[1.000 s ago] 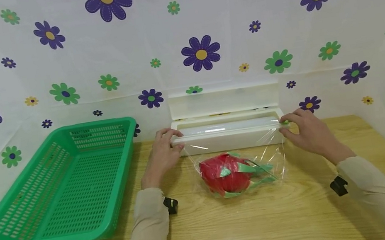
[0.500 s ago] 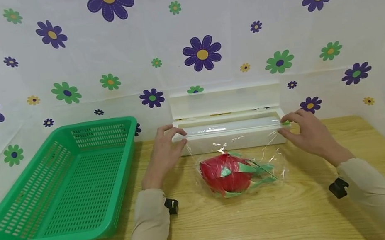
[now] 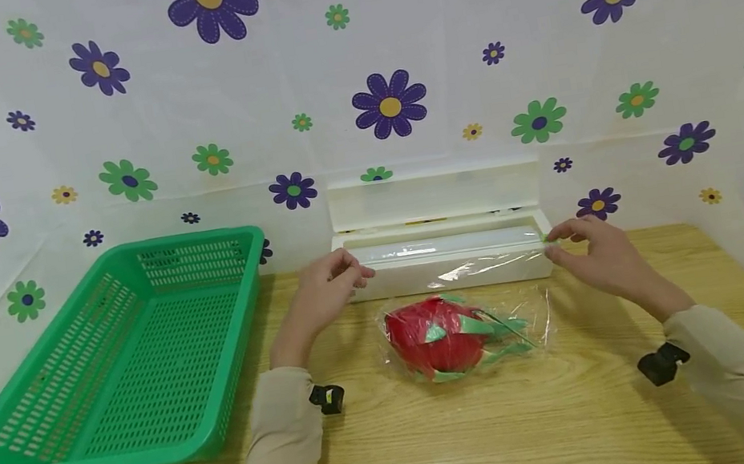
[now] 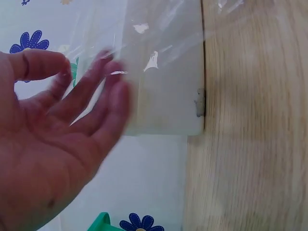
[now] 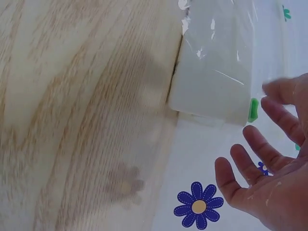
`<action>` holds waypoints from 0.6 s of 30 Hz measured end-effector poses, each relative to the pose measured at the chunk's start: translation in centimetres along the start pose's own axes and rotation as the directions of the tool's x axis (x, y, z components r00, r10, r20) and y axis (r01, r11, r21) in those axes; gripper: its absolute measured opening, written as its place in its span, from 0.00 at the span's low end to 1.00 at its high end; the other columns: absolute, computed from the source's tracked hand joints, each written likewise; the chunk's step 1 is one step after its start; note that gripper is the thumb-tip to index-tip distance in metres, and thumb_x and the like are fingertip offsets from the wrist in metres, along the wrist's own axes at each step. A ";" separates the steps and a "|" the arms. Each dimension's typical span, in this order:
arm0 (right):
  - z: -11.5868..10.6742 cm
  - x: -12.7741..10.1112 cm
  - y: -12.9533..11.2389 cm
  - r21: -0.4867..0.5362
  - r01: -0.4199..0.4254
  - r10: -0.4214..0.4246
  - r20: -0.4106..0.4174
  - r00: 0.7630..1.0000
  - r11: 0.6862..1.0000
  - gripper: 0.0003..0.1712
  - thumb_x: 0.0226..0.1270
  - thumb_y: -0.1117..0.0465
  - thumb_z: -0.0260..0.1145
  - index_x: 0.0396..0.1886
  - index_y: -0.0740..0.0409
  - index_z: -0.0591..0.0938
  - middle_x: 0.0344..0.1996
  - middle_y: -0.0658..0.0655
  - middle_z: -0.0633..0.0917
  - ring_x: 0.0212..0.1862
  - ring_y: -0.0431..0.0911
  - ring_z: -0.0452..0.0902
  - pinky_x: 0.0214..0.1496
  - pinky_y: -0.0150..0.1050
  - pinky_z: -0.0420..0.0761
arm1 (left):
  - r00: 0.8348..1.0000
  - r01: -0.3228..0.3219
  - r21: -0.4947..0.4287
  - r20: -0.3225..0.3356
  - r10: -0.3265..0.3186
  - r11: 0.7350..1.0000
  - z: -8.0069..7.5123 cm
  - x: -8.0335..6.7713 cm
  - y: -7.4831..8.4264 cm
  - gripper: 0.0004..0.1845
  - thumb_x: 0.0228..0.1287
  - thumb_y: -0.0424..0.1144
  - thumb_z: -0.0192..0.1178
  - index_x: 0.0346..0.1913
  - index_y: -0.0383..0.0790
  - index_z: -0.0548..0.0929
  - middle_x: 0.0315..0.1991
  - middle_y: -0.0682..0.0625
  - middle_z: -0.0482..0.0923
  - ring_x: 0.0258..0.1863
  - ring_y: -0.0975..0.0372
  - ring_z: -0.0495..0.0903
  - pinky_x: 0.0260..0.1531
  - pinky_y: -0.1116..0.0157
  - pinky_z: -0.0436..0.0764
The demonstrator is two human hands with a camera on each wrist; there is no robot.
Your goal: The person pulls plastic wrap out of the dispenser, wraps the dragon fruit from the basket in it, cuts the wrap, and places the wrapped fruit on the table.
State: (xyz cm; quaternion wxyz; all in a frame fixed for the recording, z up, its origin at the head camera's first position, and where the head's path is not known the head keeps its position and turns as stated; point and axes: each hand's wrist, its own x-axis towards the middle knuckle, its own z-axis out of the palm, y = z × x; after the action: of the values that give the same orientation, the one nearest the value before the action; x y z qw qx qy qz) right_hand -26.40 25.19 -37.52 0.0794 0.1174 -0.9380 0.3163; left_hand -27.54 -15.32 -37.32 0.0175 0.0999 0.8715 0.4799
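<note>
A red dragon fruit (image 3: 439, 341) with green scales lies on the wooden table under a sheet of clear cling film (image 3: 539, 315). Behind it stands a white film dispenser (image 3: 394, 281) with its lid raised, the roll showing inside. My left hand (image 3: 358, 271) hovers at the dispenser's left end, its fingers loosely extended and holding nothing; the left wrist view shows this hand (image 4: 91, 96) blurred beside the box (image 4: 168, 96). My right hand (image 3: 556, 242) hovers at the right end with fingers spread (image 5: 260, 139), close to the small green slider (image 5: 253, 110).
A large green plastic basket (image 3: 159, 454) with nothing in it sits at the left of the table (image 3: 520, 427). Flower-printed white sheeting (image 3: 531, 36) closes in the back and both sides. Black wrist straps show on both sleeves.
Both hands have lifted off the dispenser's ends and drawn back slightly. The film, earlier stretched from the box rim over the fruit, now hangs slack along the box front.
</note>
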 end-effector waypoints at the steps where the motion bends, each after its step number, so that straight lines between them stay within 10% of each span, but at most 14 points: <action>1: 0.0 0.0 0.1 0.008 -0.012 0.012 -0.001 1.000 1.000 0.19 0.77 0.54 0.61 0.57 0.62 0.81 0.58 0.70 0.80 0.62 0.68 0.74 0.59 0.67 0.76 | 0.999 0.015 -0.040 0.032 -0.014 0.999 0.0 0.0 0.0 0.11 0.77 0.42 0.46 0.44 0.39 0.76 0.52 0.44 0.88 0.50 0.52 0.86 0.53 0.54 0.84; 9: 0.1 -0.9 -1.6 0.035 0.110 -0.100 -0.209 0.973 0.993 0.14 0.76 0.62 0.60 0.54 0.63 0.82 0.51 0.64 0.84 0.54 0.55 0.78 0.47 0.39 0.79 | 0.991 0.049 -0.200 0.129 -0.024 0.979 0.2 0.2 -0.1 0.16 0.77 0.35 0.38 0.60 0.40 0.72 0.51 0.38 0.87 0.48 0.50 0.89 0.55 0.52 0.86; 13: 1.6 -1.8 -5.1 0.013 0.400 -0.388 -0.210 0.897 0.916 0.12 0.69 0.68 0.66 0.51 0.60 0.84 0.48 0.57 0.86 0.50 0.44 0.79 0.43 0.33 0.81 | 0.988 0.037 -0.104 0.152 -0.021 0.994 0.1 0.0 0.2 0.23 0.77 0.45 0.49 0.69 0.42 0.73 0.53 0.38 0.85 0.51 0.50 0.87 0.53 0.53 0.86; 18: 4.5 -3.0 -9.1 -0.065 0.644 -0.646 -0.011 0.763 0.762 0.22 0.68 0.56 0.72 0.61 0.54 0.81 0.58 0.56 0.83 0.60 0.48 0.78 0.56 0.49 0.85 | 0.987 -0.065 0.214 0.154 0.032 0.975 0.9 0.3 0.6 0.23 0.71 0.53 0.63 0.61 0.45 0.83 0.47 0.48 0.86 0.48 0.55 0.83 0.49 0.57 0.84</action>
State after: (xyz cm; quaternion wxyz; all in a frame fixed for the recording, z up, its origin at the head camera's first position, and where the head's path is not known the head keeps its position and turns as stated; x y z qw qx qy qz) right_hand -21.37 15.91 -36.53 0.2020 0.4251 -0.8477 0.2448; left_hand -27.63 -14.19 -37.29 0.0601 0.1585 0.9124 0.3725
